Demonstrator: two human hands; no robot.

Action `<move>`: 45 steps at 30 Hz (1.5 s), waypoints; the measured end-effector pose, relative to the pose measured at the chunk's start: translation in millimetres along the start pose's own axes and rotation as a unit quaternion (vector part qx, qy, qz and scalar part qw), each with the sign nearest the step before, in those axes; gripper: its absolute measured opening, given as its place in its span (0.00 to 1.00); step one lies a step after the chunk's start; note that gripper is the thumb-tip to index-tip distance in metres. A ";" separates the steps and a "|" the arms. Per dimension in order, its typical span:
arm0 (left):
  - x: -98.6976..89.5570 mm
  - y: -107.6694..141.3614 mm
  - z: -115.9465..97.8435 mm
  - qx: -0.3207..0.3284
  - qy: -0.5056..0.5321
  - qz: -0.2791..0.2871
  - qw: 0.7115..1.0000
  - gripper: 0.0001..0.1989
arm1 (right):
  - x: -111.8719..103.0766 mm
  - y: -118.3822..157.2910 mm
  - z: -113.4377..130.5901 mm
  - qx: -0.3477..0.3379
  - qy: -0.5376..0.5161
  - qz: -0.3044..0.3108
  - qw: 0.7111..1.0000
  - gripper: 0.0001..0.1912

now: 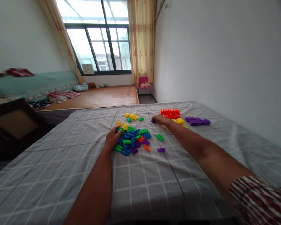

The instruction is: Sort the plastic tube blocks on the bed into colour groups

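Observation:
A mixed heap of small plastic building pieces in blue, green, purple, orange and yellow lies on the grey checked cloth. My left hand rests against the heap's left edge, thumb and fingers apart, with no piece visibly gripped. Past the heap, my right hand pinches a purple piece between its fingertips. Partly hidden behind my right wrist is a group of yellow pieces. Beyond it sits an orange-red group, and a purple group lies further right.
Loose yellow pieces and a green piece lie behind the heap. Nearer are another green piece, a single purple piece and an orange piece. A white wall runs along the right.

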State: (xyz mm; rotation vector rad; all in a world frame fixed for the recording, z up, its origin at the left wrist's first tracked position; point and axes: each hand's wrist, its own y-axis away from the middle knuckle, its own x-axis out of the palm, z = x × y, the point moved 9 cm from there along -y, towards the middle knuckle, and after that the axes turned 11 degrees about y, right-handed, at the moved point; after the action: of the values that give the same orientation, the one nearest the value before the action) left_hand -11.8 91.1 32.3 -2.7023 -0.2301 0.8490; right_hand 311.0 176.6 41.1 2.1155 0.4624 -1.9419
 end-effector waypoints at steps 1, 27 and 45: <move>-0.1 -0.3 0.3 -0.002 -0.001 0.001 1.000 0.22 | -2.2 3.8 -0.4 0.007 -0.001 -0.001 1.000 0.14; -8.4 -5.9 7.4 -0.030 -0.013 0.012 0.999 0.29 | -13.6 248.0 -299.9 0.422 -0.040 -0.150 0.893 0.13; -10.1 -5.6 2.8 -0.018 -0.016 0.007 1.000 0.28 | -10.1 231.6 -281.8 0.436 0.030 -0.088 0.895 0.18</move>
State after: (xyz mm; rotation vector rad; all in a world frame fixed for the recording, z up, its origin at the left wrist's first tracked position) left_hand -22.0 94.6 37.3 -2.7284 -0.2361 0.9010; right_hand 658.5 68.4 67.9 2.7022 -0.3112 -2.5036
